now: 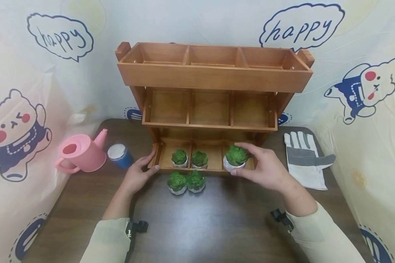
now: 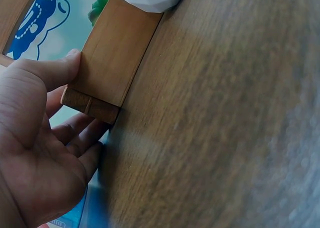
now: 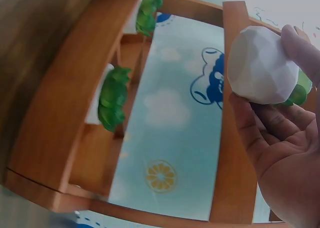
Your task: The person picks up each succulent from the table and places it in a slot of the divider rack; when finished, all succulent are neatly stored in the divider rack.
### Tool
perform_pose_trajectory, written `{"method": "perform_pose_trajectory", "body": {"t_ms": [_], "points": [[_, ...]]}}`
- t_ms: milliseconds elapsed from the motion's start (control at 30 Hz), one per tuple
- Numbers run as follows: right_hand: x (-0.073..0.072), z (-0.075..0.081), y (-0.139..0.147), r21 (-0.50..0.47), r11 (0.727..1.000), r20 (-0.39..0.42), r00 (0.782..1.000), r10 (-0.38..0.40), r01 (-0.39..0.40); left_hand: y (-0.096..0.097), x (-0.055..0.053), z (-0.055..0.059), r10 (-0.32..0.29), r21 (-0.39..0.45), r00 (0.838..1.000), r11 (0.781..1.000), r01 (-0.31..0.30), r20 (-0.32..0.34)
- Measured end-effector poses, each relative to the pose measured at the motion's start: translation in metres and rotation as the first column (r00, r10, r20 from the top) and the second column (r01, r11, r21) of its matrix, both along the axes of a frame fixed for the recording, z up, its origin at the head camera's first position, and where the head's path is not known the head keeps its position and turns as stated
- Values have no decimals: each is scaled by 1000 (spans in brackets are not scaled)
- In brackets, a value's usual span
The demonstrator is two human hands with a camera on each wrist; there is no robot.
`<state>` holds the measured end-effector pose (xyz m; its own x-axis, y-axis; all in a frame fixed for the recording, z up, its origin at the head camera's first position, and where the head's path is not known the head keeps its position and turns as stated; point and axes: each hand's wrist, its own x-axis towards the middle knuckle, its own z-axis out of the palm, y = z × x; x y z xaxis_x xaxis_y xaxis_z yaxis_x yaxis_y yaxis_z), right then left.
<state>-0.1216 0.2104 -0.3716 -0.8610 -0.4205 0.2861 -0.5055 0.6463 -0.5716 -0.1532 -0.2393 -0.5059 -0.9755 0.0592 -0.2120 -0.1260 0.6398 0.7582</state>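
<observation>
My right hand (image 1: pixel 266 166) pinches a small potted succulent (image 1: pixel 236 156) between thumb and fingers, in front of the right compartment of the bottom tier. In the right wrist view its white faceted pot (image 3: pixel 262 65) shows clear of the lower tray. My left hand (image 1: pixel 139 176) grips the left end of the bottom tray of a three-tier wooden plant stand (image 1: pixel 214 78); in the left wrist view the thumb lies on the front board (image 2: pixel 117 50). One succulent (image 1: pixel 179 157) stands in the bottom tier's left compartment, another succulent (image 1: pixel 199 159) in its middle one.
Two more succulents, a left one (image 1: pixel 177 182) and a right one (image 1: pixel 196 180), stand on the brown table (image 1: pixel 200 226) before the stand. At left are a pink watering can (image 1: pixel 83 151) and a blue jar (image 1: pixel 120 156) with a white lid. Grey-white gloves (image 1: pixel 304 159) lie at right.
</observation>
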Motion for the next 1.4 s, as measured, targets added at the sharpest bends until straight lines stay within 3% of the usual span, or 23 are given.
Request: {"method": "perform_pose_trajectory", "body": {"t_ms": [367, 667, 867, 1100, 1300, 1400], "points": [[-16, 30, 8, -41, 997, -55, 996, -68, 65, 0, 0, 0, 11, 9, 1000, 1000, -11, 1], [-38, 47, 11, -101, 988, -90, 988, -124, 115, -1, 0, -1, 1, 2, 1000, 1000, -1, -4], [-54, 52, 13, -133, 982, -84, 986, -147, 135, -1, -1, -1, 0, -3, 1000, 1000, 0, 0], [-68, 55, 14, -132, 968, -37, 975, -221, 214, 1, -1, 0, 6, -3, 1000, 1000, -5, 15], [-78, 53, 11, -82, 961, -46, 962, -268, 263, 2, 0, 1, 13, 5, 1000, 1000, -13, 18], [-81, 50, 10, -48, 966, -41, 966, -256, 254, 1, 1, 2, 18, 5, 1000, 1000, -18, 15]]}}
